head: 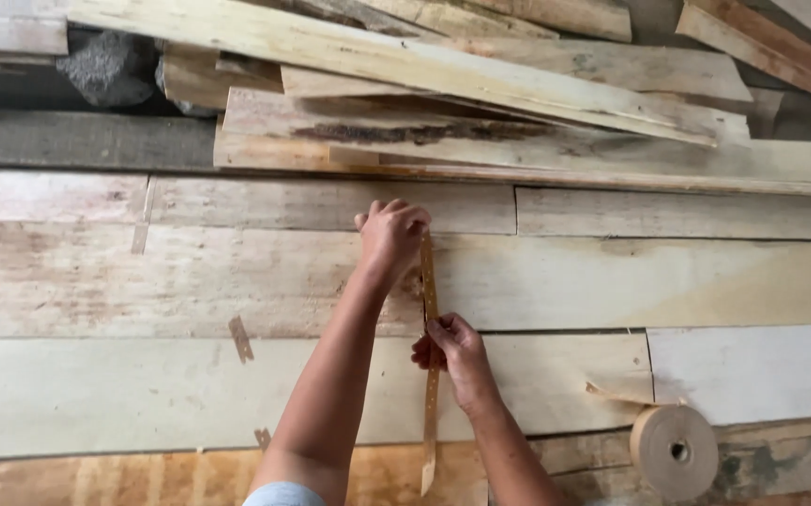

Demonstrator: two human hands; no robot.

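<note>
1. Pale veneer sheets (190,281) are covering the floor, loose offcuts (480,84) lying far.
2. Left hand (391,234) is pinching the tape strip (430,375) at its far end.
3. Right hand (457,356) is gripping the strip midway, near centre.
4. Tape roll (675,452) is lying near right.

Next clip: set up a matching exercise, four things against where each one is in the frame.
1 left hand
2 right hand
3 tape roll
4 loose plank pile

a lower right, standing on edge on the veneer sheets
b far end of the tape strip
c across the top
d pinching the strip at its middle

Pairs: 1-b, 2-d, 3-a, 4-c
</note>
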